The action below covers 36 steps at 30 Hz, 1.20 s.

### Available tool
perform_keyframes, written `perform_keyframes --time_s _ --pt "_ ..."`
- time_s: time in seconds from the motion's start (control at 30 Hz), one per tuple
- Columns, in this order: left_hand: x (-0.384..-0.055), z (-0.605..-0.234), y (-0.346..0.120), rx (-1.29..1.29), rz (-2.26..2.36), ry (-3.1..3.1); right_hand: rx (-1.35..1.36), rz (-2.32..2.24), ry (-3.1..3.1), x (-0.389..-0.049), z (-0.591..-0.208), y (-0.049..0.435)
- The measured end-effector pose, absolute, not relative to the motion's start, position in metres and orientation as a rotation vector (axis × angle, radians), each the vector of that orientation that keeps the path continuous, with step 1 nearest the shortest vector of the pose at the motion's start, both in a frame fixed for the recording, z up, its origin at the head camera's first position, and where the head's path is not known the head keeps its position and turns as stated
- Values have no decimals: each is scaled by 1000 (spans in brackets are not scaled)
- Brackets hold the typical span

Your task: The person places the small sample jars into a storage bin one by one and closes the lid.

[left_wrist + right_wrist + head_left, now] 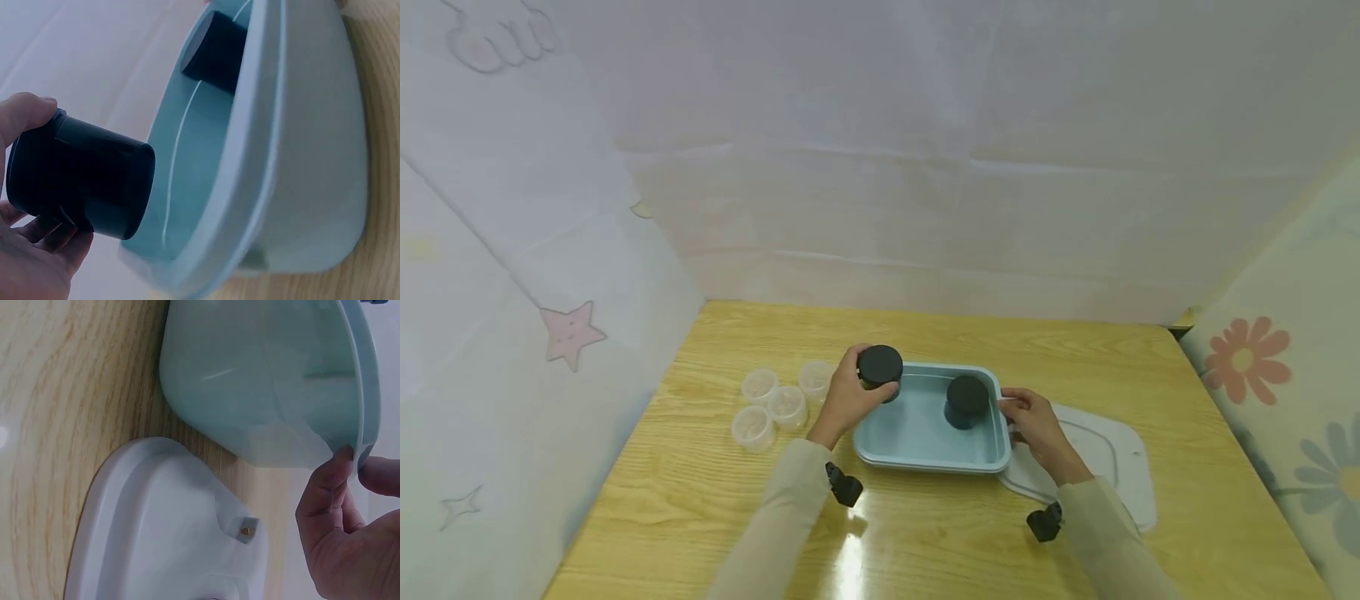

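Note:
A light blue plastic bin (917,462) stands on the table. Over its left end my left hand (846,398) grips a black lidded jar (87,175), thumb on one side and fingers on the other. In the left wrist view that jar is tilted and apart from the bin's rim (265,125). Another black jar (967,400) is inside the bin, toward the right. My right hand (1033,425) pinches the bin's right rim between thumb and fingers, as the right wrist view shows at the rim (369,394).
Several clear plastic cups (787,407) are grouped left of the bin. A white lid (1120,467) lies flat on the wooden table (940,542), right of the bin and partly under my right forearm. Printed cloth (925,225) hangs behind and on both sides.

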<state>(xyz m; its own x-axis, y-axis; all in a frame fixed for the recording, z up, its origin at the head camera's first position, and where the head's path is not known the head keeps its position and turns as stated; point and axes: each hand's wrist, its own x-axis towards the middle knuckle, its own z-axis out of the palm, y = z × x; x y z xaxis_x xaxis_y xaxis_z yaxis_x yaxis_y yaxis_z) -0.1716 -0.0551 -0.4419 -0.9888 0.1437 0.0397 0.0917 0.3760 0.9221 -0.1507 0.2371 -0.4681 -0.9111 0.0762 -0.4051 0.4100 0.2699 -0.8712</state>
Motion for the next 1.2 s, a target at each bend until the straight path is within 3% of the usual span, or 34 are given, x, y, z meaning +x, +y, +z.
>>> perform_keyframes --time_s 1.2 --pt "-157 -477 15 533 1330 2345 482 -1703 2267 -153 -470 237"
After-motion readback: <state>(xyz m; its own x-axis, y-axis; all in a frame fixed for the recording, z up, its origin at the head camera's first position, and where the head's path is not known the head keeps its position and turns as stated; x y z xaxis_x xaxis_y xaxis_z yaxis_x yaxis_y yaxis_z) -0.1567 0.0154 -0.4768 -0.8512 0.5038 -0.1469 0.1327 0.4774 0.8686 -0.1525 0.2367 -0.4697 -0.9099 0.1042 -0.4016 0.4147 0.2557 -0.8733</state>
